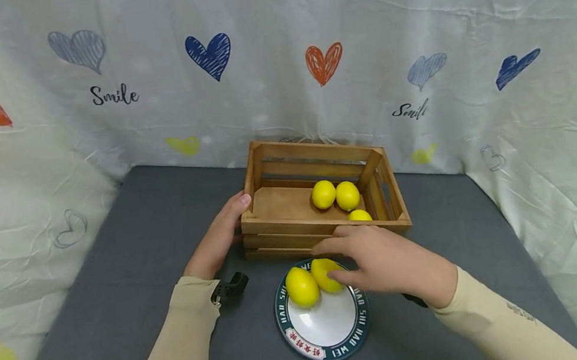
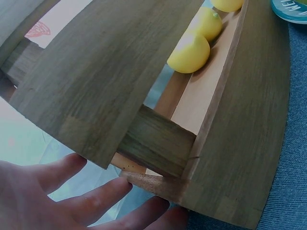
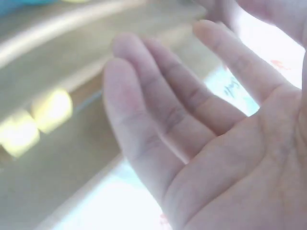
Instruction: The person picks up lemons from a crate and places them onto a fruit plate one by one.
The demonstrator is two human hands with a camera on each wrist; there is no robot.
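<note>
A wooden slatted crate stands at the back of the table with three lemons inside, toward its right end. In front of it is a white plate with a dark green lettered rim, bearing two lemons. My left hand rests against the crate's left end; in the left wrist view its fingers are extended along the wood. Over the plate's right side hovers my right hand, near the right-hand lemon. In the right wrist view its fingers are fairly straight, with nothing in the palm.
Dark grey cloth covers the table. Behind and at both sides hangs a white curtain printed with hearts and "Smile". A black strap is around the left wrist.
</note>
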